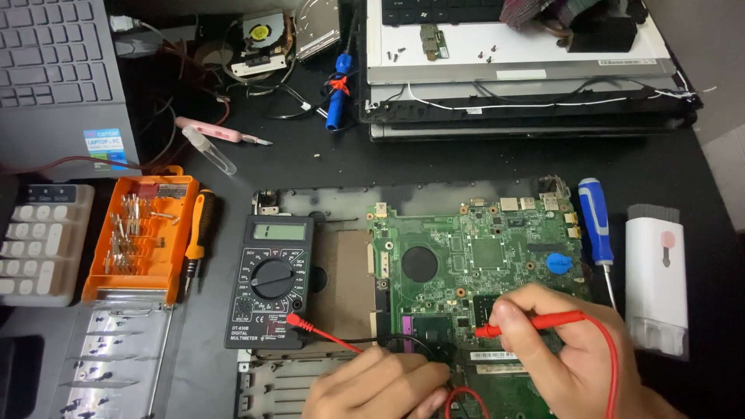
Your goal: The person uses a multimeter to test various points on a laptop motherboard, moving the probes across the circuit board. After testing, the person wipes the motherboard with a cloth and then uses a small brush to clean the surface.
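Note:
A green laptop motherboard (481, 256) lies in a grey laptop base in front of me. My right hand (563, 349) holds a red multimeter probe (531, 322) with its tip down on the board's lower middle. My left hand (372, 388) rests at the board's lower left edge, fingers closed around what seems to be the black probe, mostly hidden. A black digital multimeter (272, 279) sits left of the board, with red and black leads running from it toward my hands.
An orange screwdriver-bit case (140, 237) and an orange-handled driver (202, 233) lie left. A blue screwdriver (596, 225) and a white box (656, 283) lie right. Stacked laptop panels (528, 70) are at the back, a keyboard (54, 54) and keypad (35, 244) far left.

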